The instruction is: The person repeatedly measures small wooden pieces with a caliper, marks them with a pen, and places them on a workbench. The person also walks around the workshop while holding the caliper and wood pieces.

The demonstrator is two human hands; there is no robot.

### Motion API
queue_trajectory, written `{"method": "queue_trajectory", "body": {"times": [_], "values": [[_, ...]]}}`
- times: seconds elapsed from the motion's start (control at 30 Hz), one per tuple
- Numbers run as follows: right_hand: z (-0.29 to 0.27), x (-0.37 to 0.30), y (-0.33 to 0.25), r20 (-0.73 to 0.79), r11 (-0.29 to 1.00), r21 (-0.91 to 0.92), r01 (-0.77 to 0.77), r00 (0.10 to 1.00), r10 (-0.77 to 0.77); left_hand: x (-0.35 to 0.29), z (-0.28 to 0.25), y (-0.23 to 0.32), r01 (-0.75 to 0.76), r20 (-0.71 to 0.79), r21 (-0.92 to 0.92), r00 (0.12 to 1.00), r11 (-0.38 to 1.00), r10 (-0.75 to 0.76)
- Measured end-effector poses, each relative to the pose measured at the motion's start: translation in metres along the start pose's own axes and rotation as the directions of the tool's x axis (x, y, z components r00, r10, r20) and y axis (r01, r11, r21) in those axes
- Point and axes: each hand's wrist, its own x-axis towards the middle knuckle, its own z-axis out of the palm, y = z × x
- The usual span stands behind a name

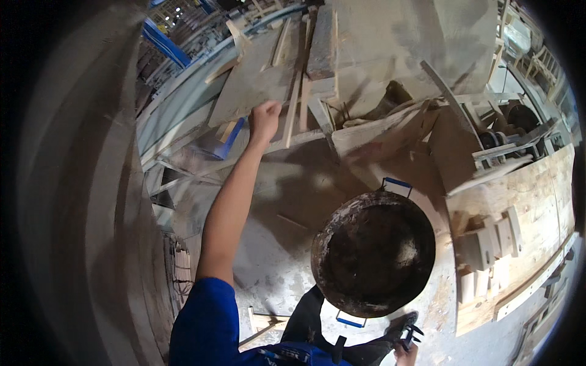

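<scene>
My left hand [265, 120] is stretched far out over a dusty work table [241, 97], its fingers curled closed. Whether anything small is inside that fist is hidden. Thin wooden strips [293, 107] lie just right of it, and a blue-edged box [229, 139] is below its left side. At the bottom edge my right hand [406, 355] grips a black caliper [410, 335], its jaws pointing up and right; the lower part is out of view. Between the hands stands a large round metal tub [372, 253], dark inside, with blue handles.
On the right, a plywood surface [537, 201] carries several small wooden blocks [488, 244]. Behind the tub, a bin of scrap boards [390, 131] has pieces sticking out. A stack of thin slats [182, 268] stands left of my arm. A large brown panel [91, 183] fills the left side.
</scene>
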Motion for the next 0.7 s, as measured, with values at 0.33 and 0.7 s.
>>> {"method": "queue_trajectory", "body": {"times": [0.33, 0.7], "values": [[0.127, 0.005, -0.052, -0.178, 0.998, -0.066, 0.005, 0.984, -0.016, 0.224, 0.065, -0.080, 0.032, -0.195, 0.209, 0.981, 0.977, 0.009], [0.164, -0.003, -0.021, -0.208, 0.987, -0.122, -0.102, 0.975, 0.075, 0.241, 0.121, -0.040, -0.314, 0.143, -0.053, 0.937, 0.948, 0.318]]}}
